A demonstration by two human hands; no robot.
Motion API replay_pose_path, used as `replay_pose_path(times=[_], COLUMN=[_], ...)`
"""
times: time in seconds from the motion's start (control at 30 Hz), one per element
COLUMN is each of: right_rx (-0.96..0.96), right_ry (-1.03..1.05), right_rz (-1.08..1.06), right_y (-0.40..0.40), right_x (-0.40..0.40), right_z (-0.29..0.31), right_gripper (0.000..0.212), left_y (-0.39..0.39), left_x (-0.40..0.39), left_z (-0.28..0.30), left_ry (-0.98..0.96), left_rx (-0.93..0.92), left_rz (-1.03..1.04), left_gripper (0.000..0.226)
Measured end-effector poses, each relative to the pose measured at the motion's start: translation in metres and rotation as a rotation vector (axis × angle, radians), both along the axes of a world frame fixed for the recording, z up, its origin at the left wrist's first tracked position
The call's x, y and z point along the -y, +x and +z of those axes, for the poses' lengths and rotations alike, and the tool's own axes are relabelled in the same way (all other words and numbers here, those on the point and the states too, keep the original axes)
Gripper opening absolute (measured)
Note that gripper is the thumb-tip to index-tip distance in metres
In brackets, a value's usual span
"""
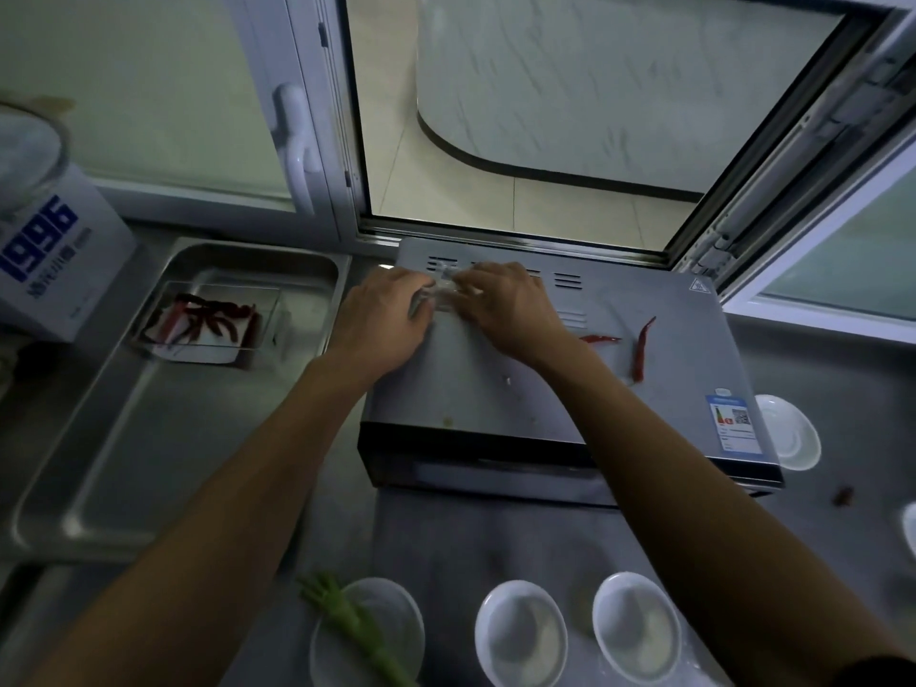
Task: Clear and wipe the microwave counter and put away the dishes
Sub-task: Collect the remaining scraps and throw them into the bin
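Observation:
Both my hands are on top of the grey microwave (495, 384) near its back vents. My left hand (381, 317) and my right hand (505, 307) together hold a small clear glass or plastic thing (443, 290) between their fingertips; most of it is hidden by the fingers. Two dried red chillies (639, 347) lie on the microwave top to the right of my right hand. A clear dish with several red chillies (208, 317) sits in a steel tray (99, 463) on the left.
Small white saucers (520, 632) stand on the steel counter near me, one with a green stalk (347, 622); another white saucer (788, 433) lies right of the microwave. A white box printed 1996 (54, 260) stands at far left. An open window (545, 116) is behind the microwave.

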State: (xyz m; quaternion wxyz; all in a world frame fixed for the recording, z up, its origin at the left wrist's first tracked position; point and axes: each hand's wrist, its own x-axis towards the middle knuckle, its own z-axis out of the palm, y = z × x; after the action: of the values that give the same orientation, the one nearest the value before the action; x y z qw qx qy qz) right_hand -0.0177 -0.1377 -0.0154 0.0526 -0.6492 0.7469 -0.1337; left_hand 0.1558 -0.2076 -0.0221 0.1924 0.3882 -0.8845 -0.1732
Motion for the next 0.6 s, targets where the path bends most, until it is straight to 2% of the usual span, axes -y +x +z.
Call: replay_pose_path(times=[0.17, 0.6], right_rx=[-0.029, 0.044], right_ry=[-0.038, -0.139], right_rz=[0.021, -0.105], right_y=[0.000, 0.000], right_x=[-0.005, -0.067], right_z=[0.003, 0.019], right_gripper=[0.030, 0.025], left_y=[0.003, -0.001], left_x=[-0.002, -0.036], left_z=[0.000, 0.009], left_ry=[0.005, -0.027], left_rx=[-0.024, -0.026], left_rz=[-0.013, -0.109], left_gripper=[0.030, 0.033])
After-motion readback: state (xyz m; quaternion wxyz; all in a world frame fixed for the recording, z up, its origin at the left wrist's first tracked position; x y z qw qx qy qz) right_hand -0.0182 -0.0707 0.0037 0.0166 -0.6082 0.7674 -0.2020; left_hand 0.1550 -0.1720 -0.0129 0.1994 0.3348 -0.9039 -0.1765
